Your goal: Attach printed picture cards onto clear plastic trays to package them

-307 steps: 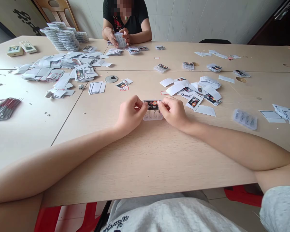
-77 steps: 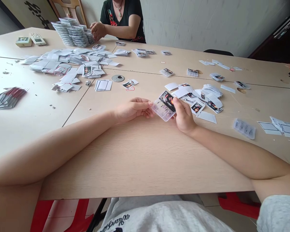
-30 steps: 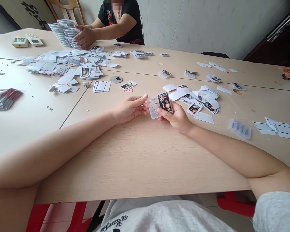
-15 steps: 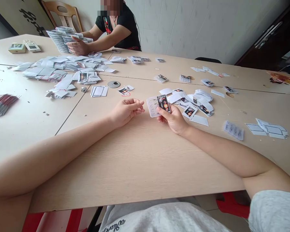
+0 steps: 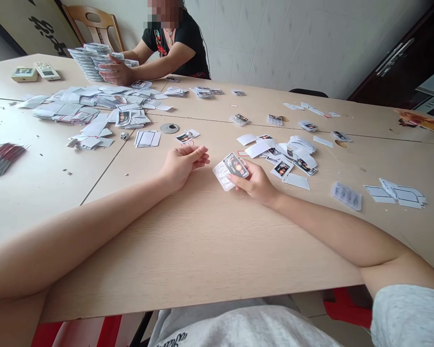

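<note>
My right hand point(image 5: 258, 183) grips a flat clear plastic blister case point(image 5: 222, 174) by its right side, thumb on top. Under that thumb lies a black printed card point(image 5: 236, 165) with an orange burst, covering part of the case, which is tilted. My left hand point(image 5: 184, 164) hovers to the left, apart from the case, its fingers curled and thumb against the forefinger; whatever it may hold is too small to see. Beyond my right hand is a loose pile of white and printed cards point(image 5: 282, 149). One printed card point(image 5: 188, 136) lies past my left fingertips, near a round metal disc point(image 5: 169, 128).
Opposite, a person point(image 5: 177, 43) has their hands around tall stacks of packed cases point(image 5: 90, 62). A large heap of white cards point(image 5: 75, 101) spreads at the left. Another clear case point(image 5: 347, 195) and white cards point(image 5: 398, 193) lie at the right. Several filled packs dot the far table.
My right hand has turned the case and lowered it slightly to the left. My left hand has drawn back a little to the left. The other person's hands have barely moved.
</note>
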Tool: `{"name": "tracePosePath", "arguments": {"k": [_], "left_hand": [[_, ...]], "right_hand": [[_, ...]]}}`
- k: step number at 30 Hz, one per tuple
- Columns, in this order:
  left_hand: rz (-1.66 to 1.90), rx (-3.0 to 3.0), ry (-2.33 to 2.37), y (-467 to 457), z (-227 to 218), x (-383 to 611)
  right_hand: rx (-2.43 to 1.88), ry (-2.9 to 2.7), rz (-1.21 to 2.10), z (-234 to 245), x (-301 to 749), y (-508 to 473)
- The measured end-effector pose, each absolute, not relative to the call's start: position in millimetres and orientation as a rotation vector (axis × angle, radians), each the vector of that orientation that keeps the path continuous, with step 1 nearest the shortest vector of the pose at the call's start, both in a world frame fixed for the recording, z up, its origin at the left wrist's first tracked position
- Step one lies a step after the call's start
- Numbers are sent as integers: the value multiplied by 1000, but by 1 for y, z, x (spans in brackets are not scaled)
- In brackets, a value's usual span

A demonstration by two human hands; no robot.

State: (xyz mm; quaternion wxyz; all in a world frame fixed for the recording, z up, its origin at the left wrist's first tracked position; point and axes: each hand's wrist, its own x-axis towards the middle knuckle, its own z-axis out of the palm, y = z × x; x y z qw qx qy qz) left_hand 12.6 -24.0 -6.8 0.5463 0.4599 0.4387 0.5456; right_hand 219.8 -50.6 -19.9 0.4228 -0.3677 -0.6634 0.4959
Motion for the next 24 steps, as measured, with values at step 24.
{"name": "tracePosePath", "arguments": {"k": [24], "left_hand": [[833, 1846, 1125, -36, -7, 19]], "right_hand": [[-965, -1767, 1356, -26, 220, -46]]}}
